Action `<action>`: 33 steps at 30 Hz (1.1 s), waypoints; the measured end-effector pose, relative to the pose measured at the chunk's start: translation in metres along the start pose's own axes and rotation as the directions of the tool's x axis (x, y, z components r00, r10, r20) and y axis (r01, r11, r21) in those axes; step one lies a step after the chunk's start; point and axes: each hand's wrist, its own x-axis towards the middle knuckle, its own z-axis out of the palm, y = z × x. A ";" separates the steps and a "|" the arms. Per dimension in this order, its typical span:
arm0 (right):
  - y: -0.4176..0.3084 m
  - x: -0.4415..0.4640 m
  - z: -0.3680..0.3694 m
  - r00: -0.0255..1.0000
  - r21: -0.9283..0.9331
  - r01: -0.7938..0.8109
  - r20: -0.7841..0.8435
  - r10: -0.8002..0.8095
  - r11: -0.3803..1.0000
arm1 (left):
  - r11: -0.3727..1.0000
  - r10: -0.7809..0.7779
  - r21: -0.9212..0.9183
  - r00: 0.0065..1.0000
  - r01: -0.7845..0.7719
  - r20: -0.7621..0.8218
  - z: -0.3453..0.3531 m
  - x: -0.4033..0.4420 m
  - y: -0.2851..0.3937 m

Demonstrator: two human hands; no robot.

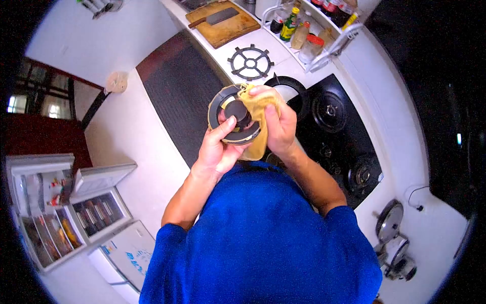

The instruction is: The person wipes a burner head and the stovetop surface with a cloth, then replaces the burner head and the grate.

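Observation:
My left hand (217,149) grips a round dark piece with a thin pale rim and a raised black centre (235,110). Its thumb lies across the face of the piece. A yellow cloth (260,109) is bunched in my right hand (281,124) and pressed against the piece's right edge, with one end hanging down. Whether the piece is a lid or a burner part, I cannot tell. Just beyond my hands, a black pan support (250,62) lies on the white counter. The black gas hob (349,134) is to the right, partly behind my right forearm.
A cleaver (221,16) rests on a wooden chopping board (233,33) at the back. A white rack (324,63) holds several bottles and jars. Pans (390,220) are at the lower right. A fridge door (104,177) stands ajar at the left. A dark mat (177,86) covers part of the floor.

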 end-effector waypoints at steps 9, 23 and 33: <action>-0.008 0.002 -0.001 0.897 -0.477 0.441 0.212 -0.387 0.761 | 0.995 0.027 -0.093 0.991 -0.039 -0.130 0.019 0.016 -0.004; -0.013 0.014 -0.002 0.923 -0.485 0.364 0.074 -0.377 0.795 | 0.996 0.035 -0.081 0.997 -0.040 -0.065 0.023 0.018 -0.008; 0.002 0.026 -0.021 0.920 0.613 -0.257 -0.083 0.384 0.747 | 0.995 -0.034 -0.090 0.999 0.032 -0.022 0.007 0.018 -0.011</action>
